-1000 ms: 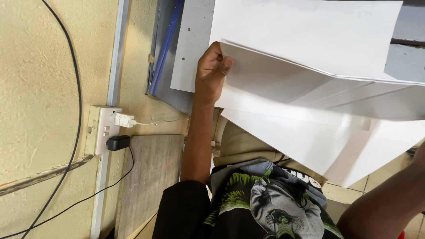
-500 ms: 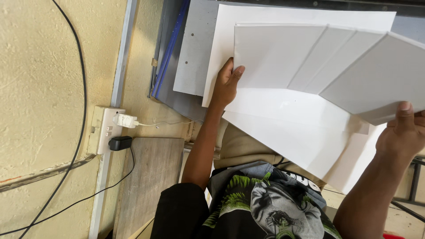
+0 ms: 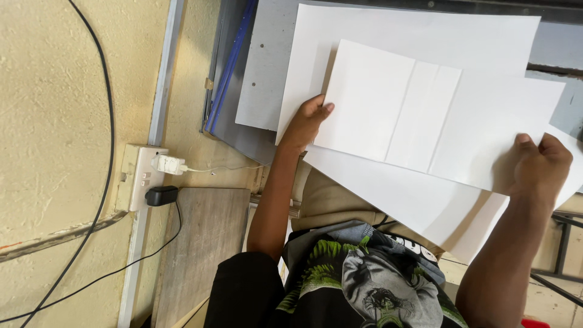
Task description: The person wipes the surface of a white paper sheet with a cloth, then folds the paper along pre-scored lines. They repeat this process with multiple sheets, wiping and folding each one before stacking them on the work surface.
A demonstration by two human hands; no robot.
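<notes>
white creased card [image 3: 419, 118] in both hands' closed fingers [image 3: 316, 109]

Blocked at twelve o'clock by stacked white sheets [image 3: 388, 109], at nine by wall socket [image 3: 143, 176] and plugs; open toward six over lap.

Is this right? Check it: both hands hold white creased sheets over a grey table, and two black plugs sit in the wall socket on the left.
One detail is wrong. The head view shows the wall socket with one white plug and one black plug, not two black ones. The rest stands: the left hand and right hand hold white creased sheets over the grey table.
</notes>
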